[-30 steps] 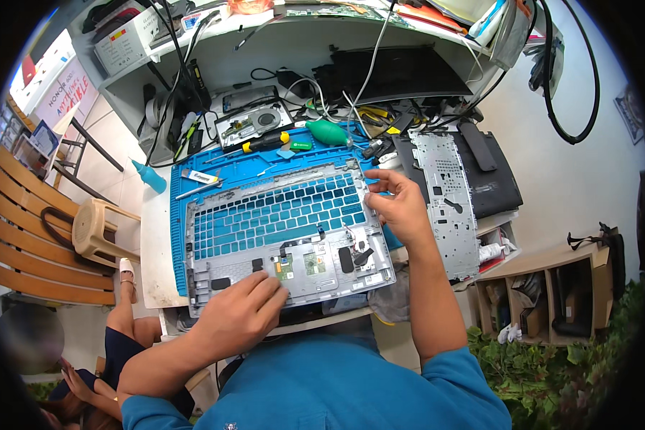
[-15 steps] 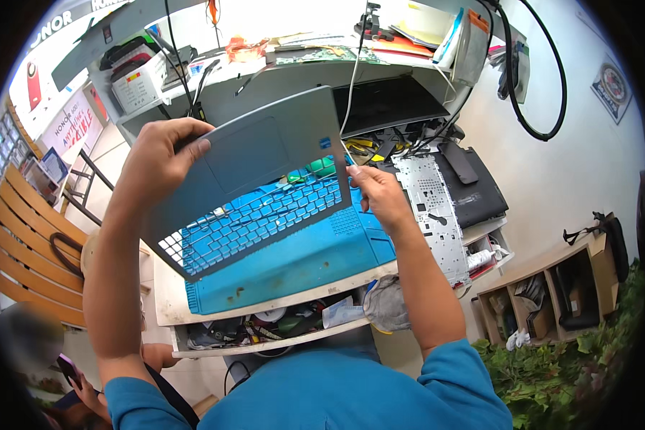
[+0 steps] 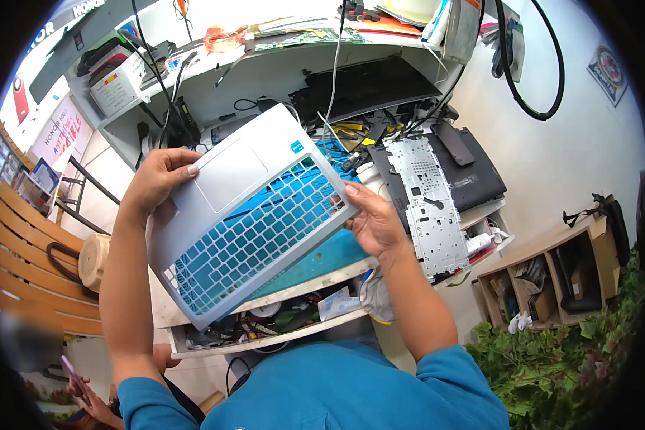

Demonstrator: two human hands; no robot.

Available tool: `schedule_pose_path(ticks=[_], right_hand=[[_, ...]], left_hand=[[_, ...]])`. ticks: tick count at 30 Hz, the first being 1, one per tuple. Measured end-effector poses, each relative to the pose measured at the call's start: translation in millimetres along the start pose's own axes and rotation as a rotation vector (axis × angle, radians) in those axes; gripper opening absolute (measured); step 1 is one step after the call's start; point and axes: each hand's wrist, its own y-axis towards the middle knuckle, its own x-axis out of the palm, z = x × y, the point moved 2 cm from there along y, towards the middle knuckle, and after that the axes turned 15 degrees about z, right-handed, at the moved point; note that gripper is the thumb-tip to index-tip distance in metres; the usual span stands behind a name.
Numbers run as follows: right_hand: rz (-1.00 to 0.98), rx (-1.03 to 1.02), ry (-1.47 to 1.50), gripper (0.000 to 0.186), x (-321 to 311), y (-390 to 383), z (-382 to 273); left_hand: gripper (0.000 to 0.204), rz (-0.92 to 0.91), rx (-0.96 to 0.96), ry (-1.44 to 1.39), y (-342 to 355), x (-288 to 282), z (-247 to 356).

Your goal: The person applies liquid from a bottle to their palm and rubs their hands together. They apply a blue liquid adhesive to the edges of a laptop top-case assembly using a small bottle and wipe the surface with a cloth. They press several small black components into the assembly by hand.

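**Over the tabletop (image 3: 166, 309), a silver laptop frame (image 3: 253, 190) in two hands**

It is tilted above the blue mat (image 3: 321, 264). The left hand (image 3: 165, 178) grasps its palm-rest edge, thumb on top; the right hand (image 3: 374, 221) has its grip closed on the right corner. A second ago it lay inner side up; now its smooth face shows, with a small blue sticker (image 3: 296, 147).

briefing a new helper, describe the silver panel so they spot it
At the white bench, look between the left hand and right hand. They hold the silver panel: unlike the metal plate to its right, it has a blue sticker and large key openings.
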Motion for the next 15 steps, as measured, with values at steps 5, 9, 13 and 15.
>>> schedule_pose_path(ticks=[5,9,13,15], right_hand=[[0.051,0.131,0.309,0.030,14,-20,41],[0.139,0.130,0.289,0.028,26,-32,57],[0.124,0.116,0.235,0.028,30,-39,59],[0.097,0.111,0.196,0.026,29,-40,58]], left_hand=[[0.043,-0.008,-0.029,-0.031,-11,8,-10],[0.045,0.030,0.006,-0.031,-22,11,-8],[0.040,0.037,0.026,-0.082,-31,13,-8],[0.040,0.035,0.025,-0.110,-34,14,-8]])
